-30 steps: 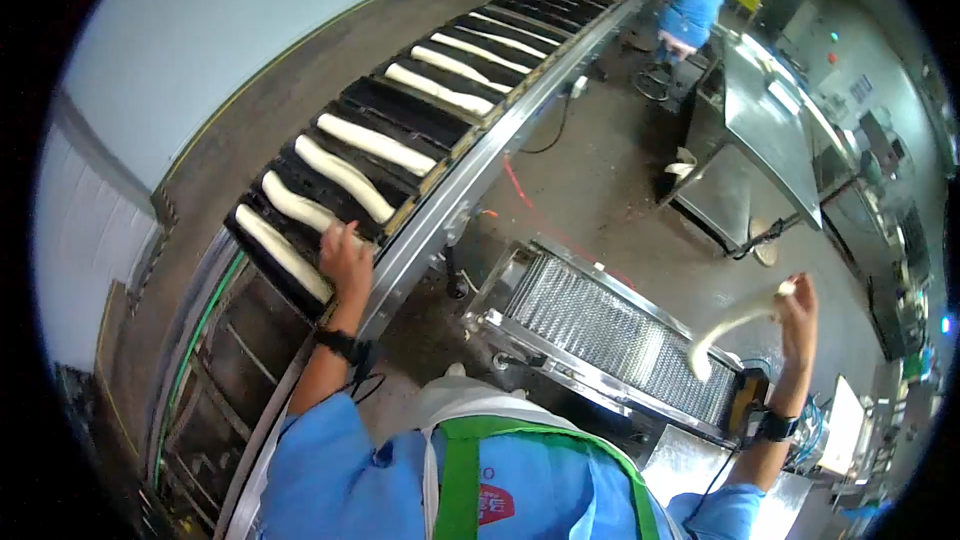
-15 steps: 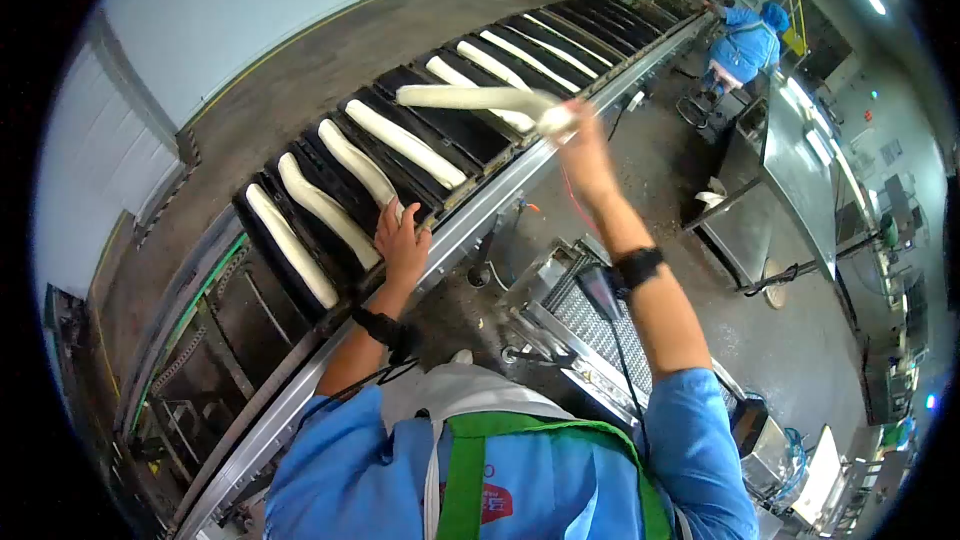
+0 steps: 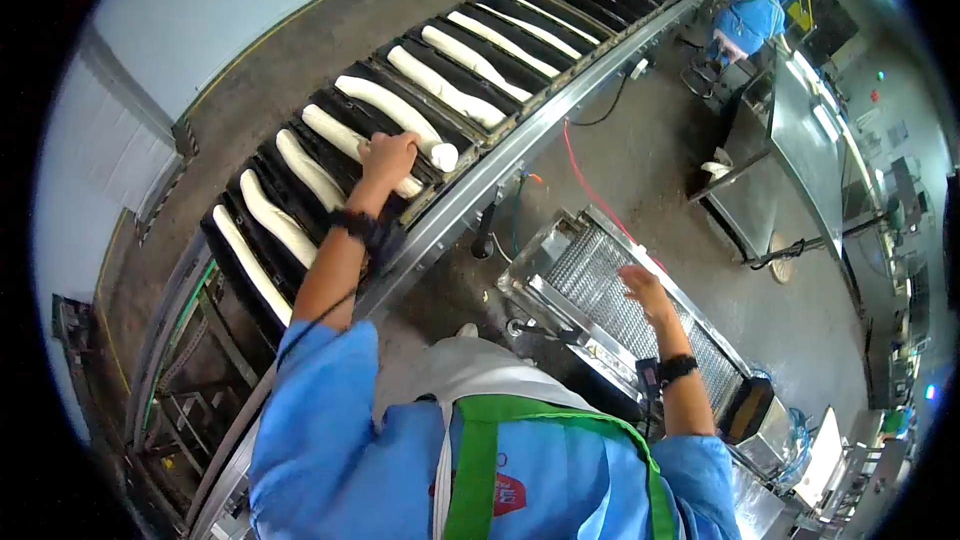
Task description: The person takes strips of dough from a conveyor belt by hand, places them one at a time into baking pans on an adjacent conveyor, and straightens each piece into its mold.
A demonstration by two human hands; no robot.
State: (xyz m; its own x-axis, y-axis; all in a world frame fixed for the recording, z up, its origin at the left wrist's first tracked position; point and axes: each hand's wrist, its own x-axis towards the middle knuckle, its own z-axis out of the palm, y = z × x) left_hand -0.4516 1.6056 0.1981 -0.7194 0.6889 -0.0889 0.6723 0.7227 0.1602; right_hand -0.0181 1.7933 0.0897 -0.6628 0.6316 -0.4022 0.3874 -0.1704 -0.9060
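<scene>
One camera, worn on the head, looked forward and steeply down through a wide, round lens that left the corners black. Nearest, the wearer's blue cloth shirt (image 3: 310, 410) filled the bottom edge; both bare hands (image 3: 388, 162) fell at middle range. The row of long black trays (image 3: 575, 0) slanted away toward a distant, blue-clad co-worker (image 3: 752, 18) at upper right.

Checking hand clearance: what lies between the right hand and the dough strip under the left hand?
In the head view, from right hand to dough strip: mesh conveyor belt, floor, metal side rail, then black tray edge.
</scene>
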